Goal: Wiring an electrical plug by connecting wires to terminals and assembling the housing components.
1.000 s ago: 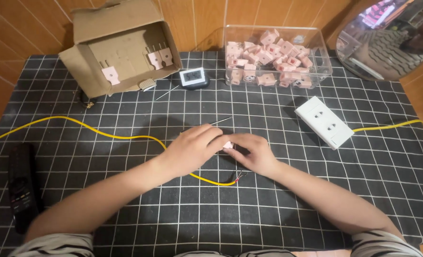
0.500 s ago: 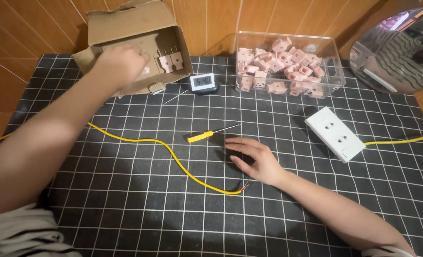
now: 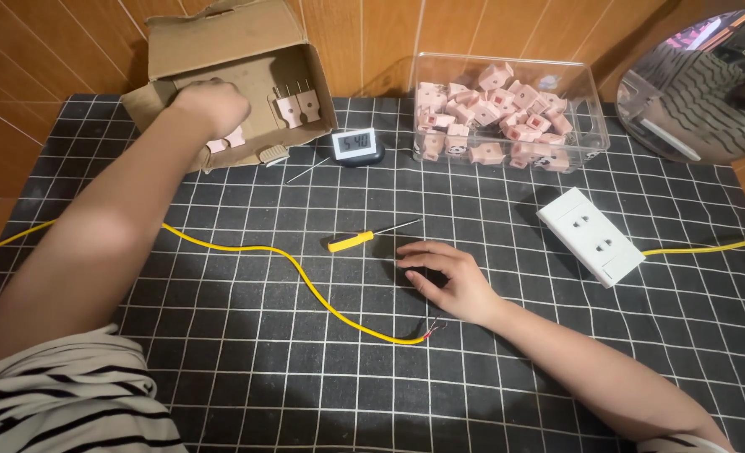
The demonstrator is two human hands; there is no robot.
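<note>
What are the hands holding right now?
Left hand reaches into the cardboard box; its grip is hidden. Right hand rests on the mat, apparently empty.

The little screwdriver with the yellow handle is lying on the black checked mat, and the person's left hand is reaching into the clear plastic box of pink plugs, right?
Not quite. In the head view the left hand reaches into the brown cardboard box, not the clear plastic box. The yellow-handled screwdriver does lie on the black checked mat.

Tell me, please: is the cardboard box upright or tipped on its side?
Tipped on its side. The cardboard box opens toward the person, its flap lies flat on the mat, and the left hand reaches into it beside pink plugs.
</note>
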